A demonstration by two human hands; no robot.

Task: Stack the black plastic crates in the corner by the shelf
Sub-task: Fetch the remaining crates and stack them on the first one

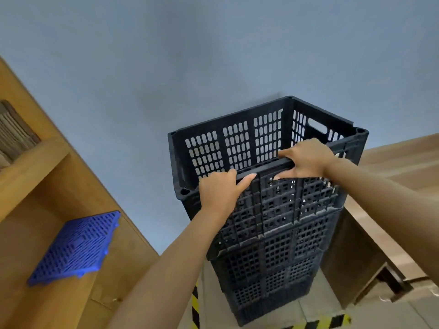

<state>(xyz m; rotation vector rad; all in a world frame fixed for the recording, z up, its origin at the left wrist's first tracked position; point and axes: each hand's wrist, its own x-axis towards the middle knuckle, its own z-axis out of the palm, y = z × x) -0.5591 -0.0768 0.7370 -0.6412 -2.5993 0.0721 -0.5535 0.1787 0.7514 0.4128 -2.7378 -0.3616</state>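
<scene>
A tall stack of black plastic crates (273, 257) stands on the floor against the blue-grey wall, between a wooden shelf and cardboard boxes. The top crate (237, 143) is open and perforated, with nothing visible inside. My left hand (219, 188) grips its near rim at the left, fingers curled over the edge. Further right on the same rim is my right hand (306, 159), thumb under the bar and fingers over it. Both forearms reach in from the bottom of the view.
The wooden shelf (35, 167) fills the left side, with a blue plastic grid panel (76, 248) lying on one level and stacked cardboard above. Brown cardboard boxes (392, 210) press close on the right. Yellow-black hazard tape (327, 320) marks the floor by the stack's base.
</scene>
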